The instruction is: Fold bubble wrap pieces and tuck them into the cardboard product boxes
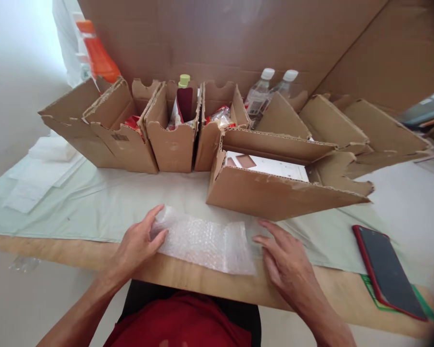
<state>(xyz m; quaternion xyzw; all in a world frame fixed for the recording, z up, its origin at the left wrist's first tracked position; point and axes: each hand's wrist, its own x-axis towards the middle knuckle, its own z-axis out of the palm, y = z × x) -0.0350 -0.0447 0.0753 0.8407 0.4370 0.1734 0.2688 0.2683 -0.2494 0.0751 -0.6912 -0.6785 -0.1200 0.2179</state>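
The bubble wrap sheet (206,243) lies flat at the table's near edge (188,282), and your left hand (139,243) pinches its left end while your right hand (284,258) rests open, fingers spread, at its right end. Just behind sits an open cardboard box (275,193), with a red-cased phone (386,270) off to your right.

— Anything here you can read?
— Nothing legible. One cardboard box (125,144) has a dark printed patch on its front, too blurred to make out.
— And the bottles?
— The orange bottle (99,58) and the two clear bottles (257,96) carry labels, but the print is too small to read. The white box (275,167) shows only brown squares.
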